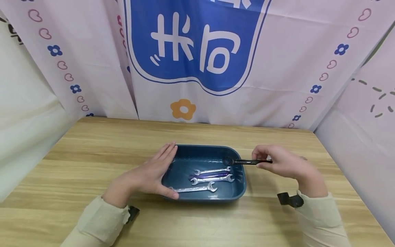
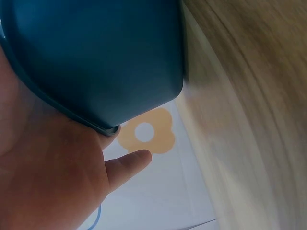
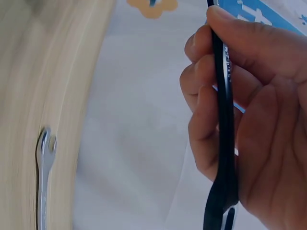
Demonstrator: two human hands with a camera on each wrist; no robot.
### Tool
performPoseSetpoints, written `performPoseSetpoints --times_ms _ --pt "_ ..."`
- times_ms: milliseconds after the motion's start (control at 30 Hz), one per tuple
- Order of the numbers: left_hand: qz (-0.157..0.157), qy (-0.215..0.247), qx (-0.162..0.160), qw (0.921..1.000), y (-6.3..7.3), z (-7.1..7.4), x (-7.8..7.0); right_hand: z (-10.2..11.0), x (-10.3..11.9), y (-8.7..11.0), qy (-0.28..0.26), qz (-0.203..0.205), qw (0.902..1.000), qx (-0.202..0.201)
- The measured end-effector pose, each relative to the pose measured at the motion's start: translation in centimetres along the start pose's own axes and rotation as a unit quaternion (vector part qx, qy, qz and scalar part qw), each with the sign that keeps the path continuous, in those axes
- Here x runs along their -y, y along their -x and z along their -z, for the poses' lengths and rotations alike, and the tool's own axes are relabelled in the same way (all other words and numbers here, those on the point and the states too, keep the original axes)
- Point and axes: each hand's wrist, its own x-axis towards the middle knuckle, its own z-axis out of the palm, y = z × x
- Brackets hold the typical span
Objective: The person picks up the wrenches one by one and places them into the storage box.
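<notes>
My left hand spans the left end of a dark blue tray. Its straight fingers lie along the back left corner and the thumb on the front rim. In the right hand I pinch a black wrench, its ring end over the tray's right side. Several wrenches lie in the tray: a silver wrench at the front, others behind it, with a purple strip among them. From the left wrist, the tray's outer wall is seen close up. The right wrist view shows the black wrench crossing the palm.
Another silver wrench lies on the wooden table to the right of the tray, mostly hidden behind my right hand in the head view. A printed cloth hangs along the table's back edge, with more white cloth at both sides.
</notes>
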Motion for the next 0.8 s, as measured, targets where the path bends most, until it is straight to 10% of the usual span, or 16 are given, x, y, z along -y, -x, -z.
performPoseSetpoints --times_ms 800 --pt "-0.002 -0.001 0.001 1.0000 -0.1 0.0 0.0 -2.3 3.4 -4.9 0.007 0.021 0.9982 0.055"
